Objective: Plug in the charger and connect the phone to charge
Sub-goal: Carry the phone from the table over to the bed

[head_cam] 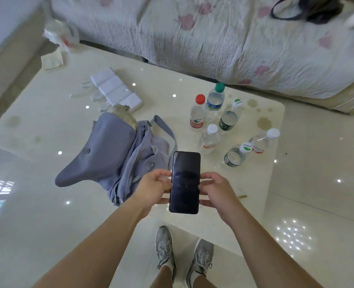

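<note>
Head view. While the person stands at the near edge of the glossy tabletop (47, 113), the smartphone (185, 181) is held above it, screen up and dark, long axis pointing away from the body. The left hand (154, 189) grips its left edge and the right hand (215, 189) its right edge, fingers curled round the sides, so the phone lies directly between the two hands; this two-sided hold probably steadies it so that its near end, where a port would sit, stays reachable. A white power strip (115, 89) with loops of white cable (93, 94) lies at the far left of the tabletop, well apart from the hands. A grey shoulder bag (113, 154) lies open just left of the phone; six water bottles (215, 119) stand to the right.
</note>
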A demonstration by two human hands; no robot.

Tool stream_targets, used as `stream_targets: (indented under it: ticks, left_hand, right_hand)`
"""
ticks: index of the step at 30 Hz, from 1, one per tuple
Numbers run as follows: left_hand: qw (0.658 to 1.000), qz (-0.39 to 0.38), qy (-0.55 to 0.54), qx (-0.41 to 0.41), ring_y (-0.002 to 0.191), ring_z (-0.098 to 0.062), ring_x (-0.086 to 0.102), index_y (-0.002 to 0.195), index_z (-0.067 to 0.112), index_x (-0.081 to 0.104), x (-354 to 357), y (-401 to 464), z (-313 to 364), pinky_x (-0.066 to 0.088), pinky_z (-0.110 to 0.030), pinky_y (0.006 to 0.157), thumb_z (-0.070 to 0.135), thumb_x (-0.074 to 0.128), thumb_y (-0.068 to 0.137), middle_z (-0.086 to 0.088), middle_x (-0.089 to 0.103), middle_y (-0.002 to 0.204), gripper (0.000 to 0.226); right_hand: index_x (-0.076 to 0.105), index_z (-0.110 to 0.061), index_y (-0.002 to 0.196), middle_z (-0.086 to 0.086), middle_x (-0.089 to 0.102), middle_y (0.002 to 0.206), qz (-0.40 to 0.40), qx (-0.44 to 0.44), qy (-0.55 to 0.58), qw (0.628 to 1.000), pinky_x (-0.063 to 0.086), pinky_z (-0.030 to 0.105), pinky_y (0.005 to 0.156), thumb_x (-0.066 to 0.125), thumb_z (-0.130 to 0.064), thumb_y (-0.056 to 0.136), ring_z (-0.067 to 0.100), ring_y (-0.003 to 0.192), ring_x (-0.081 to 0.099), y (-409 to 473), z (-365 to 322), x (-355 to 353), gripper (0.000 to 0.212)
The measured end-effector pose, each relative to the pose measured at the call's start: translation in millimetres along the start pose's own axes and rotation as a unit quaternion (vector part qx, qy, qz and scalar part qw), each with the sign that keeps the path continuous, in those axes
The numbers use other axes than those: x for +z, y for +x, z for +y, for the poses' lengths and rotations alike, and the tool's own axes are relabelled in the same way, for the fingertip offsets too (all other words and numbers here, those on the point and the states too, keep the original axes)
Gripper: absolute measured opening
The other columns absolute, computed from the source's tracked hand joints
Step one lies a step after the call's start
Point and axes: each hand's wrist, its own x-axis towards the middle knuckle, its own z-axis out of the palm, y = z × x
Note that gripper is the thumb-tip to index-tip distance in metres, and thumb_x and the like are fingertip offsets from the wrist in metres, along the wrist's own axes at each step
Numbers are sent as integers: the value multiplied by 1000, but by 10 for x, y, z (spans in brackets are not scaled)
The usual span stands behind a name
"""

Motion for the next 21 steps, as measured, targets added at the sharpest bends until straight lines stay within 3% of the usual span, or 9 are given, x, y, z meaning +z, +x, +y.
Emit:
stream_targets:
  ticks: [5,8,13,16,21]
  left_hand:
    - [998,11,-40,38,61,-14,70,104,11,68,-154,-517,337,57,-29,56,-5,59,90,-1,74,74,23]
    - [995,31,-71,58,66,-15,72,107,9,68,-311,-838,510,58,-28,57,-3,59,93,-3,75,76,21]
    - [988,106,-74,88,86,-23,73,107,15,70,-702,-1275,655,64,-39,70,6,63,94,-9,76,96,18]
    - [980,130,-120,90,82,-22,71,109,15,68,-993,-1488,653,59,-33,64,4,65,90,-11,73,101,22]
    - [965,151,-186,105,80,-25,75,109,10,70,-1562,-1807,559,62,-37,65,3,68,84,-15,75,102,26]
  right_hand:
    - [65,-14,106,11,69,92,-36,-30,-40,998,62,36,65,54,4,85,25,86,70,-338,-465,118,30]
    - [66,-16,104,8,73,89,-58,-49,-72,994,61,35,63,55,3,86,24,86,74,-532,-742,262,28]
    - [66,-19,103,5,74,93,-101,-81,-131,983,59,30,56,56,1,89,18,78,76,-824,-1124,673,27]
    - [65,-19,104,9,72,101,-130,-100,-166,973,57,26,51,56,1,90,14,74,75,-974,-1299,1001,25]
    - [66,-17,102,4,71,91,-162,-108,-193,962,55,26,50,58,2,87,14,68,72,-1170,-1441,1676,25]
